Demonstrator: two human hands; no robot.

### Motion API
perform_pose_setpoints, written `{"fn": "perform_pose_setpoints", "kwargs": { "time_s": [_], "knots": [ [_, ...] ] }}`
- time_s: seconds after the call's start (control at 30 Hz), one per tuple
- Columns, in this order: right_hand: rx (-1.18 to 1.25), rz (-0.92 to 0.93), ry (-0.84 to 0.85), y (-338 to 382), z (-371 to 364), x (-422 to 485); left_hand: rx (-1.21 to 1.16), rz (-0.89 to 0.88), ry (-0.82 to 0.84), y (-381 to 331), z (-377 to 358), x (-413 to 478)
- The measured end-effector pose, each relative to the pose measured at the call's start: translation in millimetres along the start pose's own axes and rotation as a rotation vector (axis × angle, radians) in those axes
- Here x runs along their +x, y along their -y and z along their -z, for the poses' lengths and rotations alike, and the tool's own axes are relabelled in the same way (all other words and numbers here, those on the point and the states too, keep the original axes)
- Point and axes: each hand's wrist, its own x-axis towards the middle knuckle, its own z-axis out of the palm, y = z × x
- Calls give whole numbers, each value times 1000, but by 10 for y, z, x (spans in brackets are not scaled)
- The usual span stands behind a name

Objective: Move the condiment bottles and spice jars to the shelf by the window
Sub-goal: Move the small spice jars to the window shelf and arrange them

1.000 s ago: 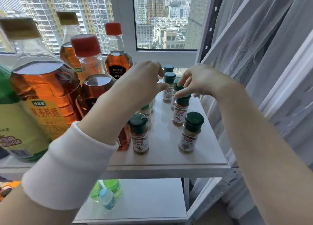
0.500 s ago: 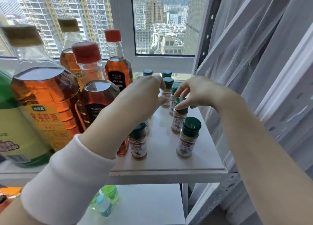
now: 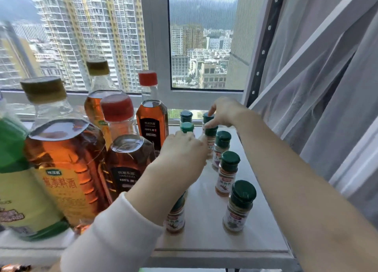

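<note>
Both hands work at the far end of the shelf [image 3: 204, 202] by the window [image 3: 200, 46].

Since half a second ago, both hands have reached deeper. The right hand [image 3: 225, 112], earlier on a jar midway along the row, now sits over the rear jar [image 3: 207, 118], with index finger and thumb pinching its dark green cap. The left hand [image 3: 182, 148] has slid in just beside that row. Its fingers curl away from me, so I cannot tell whether they grip anything. I count eight spice jars [image 3: 237, 210] visible, all upright on the shelf: five in the right row, two beyond the left hand and one half hidden under the left forearm. Five bottles [image 3: 61, 159] stand to the left. Four are amber, two red-capped and two olive-capped, and one at the edge is green and yellow.
</note>
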Motion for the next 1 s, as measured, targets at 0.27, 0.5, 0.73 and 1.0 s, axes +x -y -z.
{"fn": "perform_pose_setpoints", "kwargs": {
  "time_s": [0.27, 0.5, 0.73, 1.0],
  "knots": [
    [-17, 12, 66, 19, -151, 191, -19, -9, 8, 44, -28, 43],
    [36, -47, 29, -52, -158, 244, -19, -32, -13, 67, 6, 43],
    [79, -102, -5, -122, -163, 278, -40, -50, -69, 61, 35, 26],
    [114, -107, -58, -159, -58, 343, -53, -37, -51, 70, 28, 57]
  ]
}}
